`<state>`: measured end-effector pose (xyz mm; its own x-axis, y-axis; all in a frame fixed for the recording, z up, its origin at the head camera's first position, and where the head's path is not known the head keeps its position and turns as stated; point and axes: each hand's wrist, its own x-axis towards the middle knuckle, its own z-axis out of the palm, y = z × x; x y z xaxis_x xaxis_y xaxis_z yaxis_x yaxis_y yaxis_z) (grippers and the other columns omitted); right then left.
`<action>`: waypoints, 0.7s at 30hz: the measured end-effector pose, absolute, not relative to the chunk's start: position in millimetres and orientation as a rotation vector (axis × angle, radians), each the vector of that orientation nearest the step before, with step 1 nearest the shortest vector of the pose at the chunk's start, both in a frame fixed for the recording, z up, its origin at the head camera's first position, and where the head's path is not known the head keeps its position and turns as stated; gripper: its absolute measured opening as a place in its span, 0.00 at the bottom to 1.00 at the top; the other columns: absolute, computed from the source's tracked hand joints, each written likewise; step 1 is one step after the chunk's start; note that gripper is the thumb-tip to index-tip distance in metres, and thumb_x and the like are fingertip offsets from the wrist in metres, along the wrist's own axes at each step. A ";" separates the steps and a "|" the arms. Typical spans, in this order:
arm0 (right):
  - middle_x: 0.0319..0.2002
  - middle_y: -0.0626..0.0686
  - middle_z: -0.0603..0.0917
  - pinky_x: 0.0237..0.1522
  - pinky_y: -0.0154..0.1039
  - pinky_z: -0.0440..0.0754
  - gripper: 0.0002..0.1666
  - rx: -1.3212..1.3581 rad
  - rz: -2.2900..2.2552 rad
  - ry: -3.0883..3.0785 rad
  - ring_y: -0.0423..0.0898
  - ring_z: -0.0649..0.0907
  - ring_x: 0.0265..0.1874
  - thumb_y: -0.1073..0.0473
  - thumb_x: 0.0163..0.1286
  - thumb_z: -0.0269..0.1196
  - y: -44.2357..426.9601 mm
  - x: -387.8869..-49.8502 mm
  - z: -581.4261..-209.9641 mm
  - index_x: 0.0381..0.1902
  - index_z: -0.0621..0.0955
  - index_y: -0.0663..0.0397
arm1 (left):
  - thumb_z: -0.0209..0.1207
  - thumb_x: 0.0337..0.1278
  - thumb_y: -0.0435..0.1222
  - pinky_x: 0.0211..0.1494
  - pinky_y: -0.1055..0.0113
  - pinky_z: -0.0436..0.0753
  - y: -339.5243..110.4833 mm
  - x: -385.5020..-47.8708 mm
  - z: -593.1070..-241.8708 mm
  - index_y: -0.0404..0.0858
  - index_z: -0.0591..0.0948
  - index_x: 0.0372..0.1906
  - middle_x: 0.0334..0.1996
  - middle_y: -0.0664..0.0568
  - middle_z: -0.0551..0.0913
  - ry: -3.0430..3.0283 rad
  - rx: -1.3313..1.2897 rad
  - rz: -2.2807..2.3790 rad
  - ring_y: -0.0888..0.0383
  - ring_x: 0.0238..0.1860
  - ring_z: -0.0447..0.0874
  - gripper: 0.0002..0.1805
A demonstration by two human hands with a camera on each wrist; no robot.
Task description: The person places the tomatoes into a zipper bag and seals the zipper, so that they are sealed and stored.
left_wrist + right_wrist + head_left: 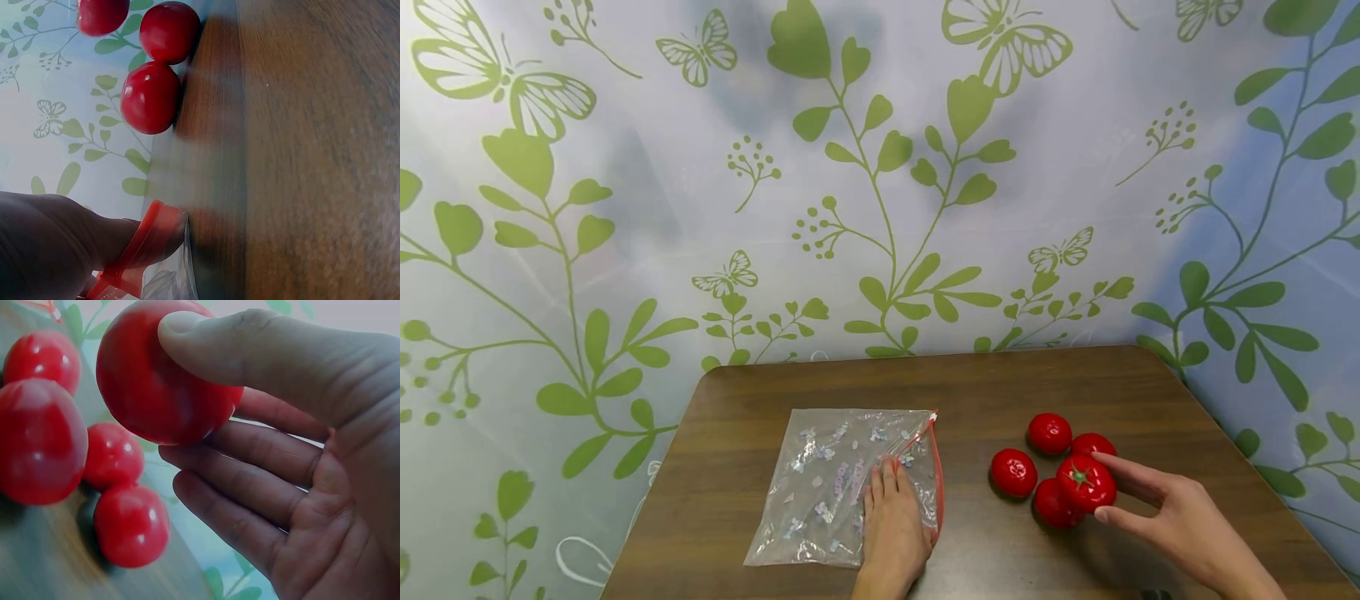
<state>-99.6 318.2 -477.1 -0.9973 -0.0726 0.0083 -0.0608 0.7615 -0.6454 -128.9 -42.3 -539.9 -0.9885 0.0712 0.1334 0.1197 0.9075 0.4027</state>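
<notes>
A clear zip bag (820,483) with a floral print lies flat, its red-edged mouth (939,492) partly parted on the right. My left hand (891,529) rests on it near the mouth, fingers straight; in the left wrist view a digit of that hand (56,240) reaches behind the red strip (147,240). My right hand (1187,521) pinches a red tomato (1090,496) between thumb and fingers, above the other tomatoes. In the right wrist view the thumb presses the near side of this tomato (144,381), while the lower fingers of the hand (300,450) extend beneath it.
Several red tomatoes sit close together on the brown table (977,383), right of the bag: one at the back (1050,434), one at the left (1013,472), others partly behind the held one. A leaf-and-butterfly patterned sheet (700,200) hangs behind the table.
</notes>
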 end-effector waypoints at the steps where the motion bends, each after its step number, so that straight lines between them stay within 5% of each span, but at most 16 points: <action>1: 0.69 0.68 0.84 0.44 0.32 0.90 0.45 -0.110 -1.078 2.926 0.37 0.91 0.54 0.44 0.64 0.82 316.6 -100.1 -476.5 0.75 0.81 0.51 | 0.87 0.34 0.35 0.78 0.34 0.74 -42.4 -128.6 -540.0 0.21 0.73 0.73 0.76 0.25 0.72 -2.953 -0.148 -0.636 0.27 0.77 0.72 0.56; 4: 0.69 0.67 0.84 0.46 0.33 0.91 0.45 -0.127 -1.104 2.914 0.48 0.92 0.56 0.44 0.64 0.82 310.8 -102.6 -474.1 0.75 0.81 0.50 | 0.87 0.33 0.35 0.77 0.34 0.74 -42.8 -127.9 -541.1 0.20 0.73 0.72 0.76 0.25 0.72 -2.938 -0.153 -0.640 0.26 0.76 0.73 0.56; 12: 0.65 0.61 0.88 0.50 0.33 0.90 0.43 -0.244 -1.139 2.934 0.27 0.87 0.52 0.43 0.61 0.83 294.1 -114.3 -468.8 0.71 0.84 0.47 | 0.86 0.33 0.35 0.76 0.34 0.75 -42.4 -128.3 -541.4 0.21 0.73 0.72 0.76 0.25 0.73 -2.931 -0.164 -0.611 0.26 0.75 0.73 0.55; 21: 0.64 0.59 0.89 0.52 0.44 0.93 0.43 -0.323 -1.213 2.873 0.51 0.93 0.56 0.41 0.63 0.82 276.9 -126.3 -463.6 0.73 0.83 0.46 | 0.86 0.35 0.34 0.78 0.34 0.73 -40.8 -129.9 -539.6 0.20 0.73 0.73 0.77 0.25 0.71 -2.948 -0.138 -0.639 0.26 0.77 0.72 0.55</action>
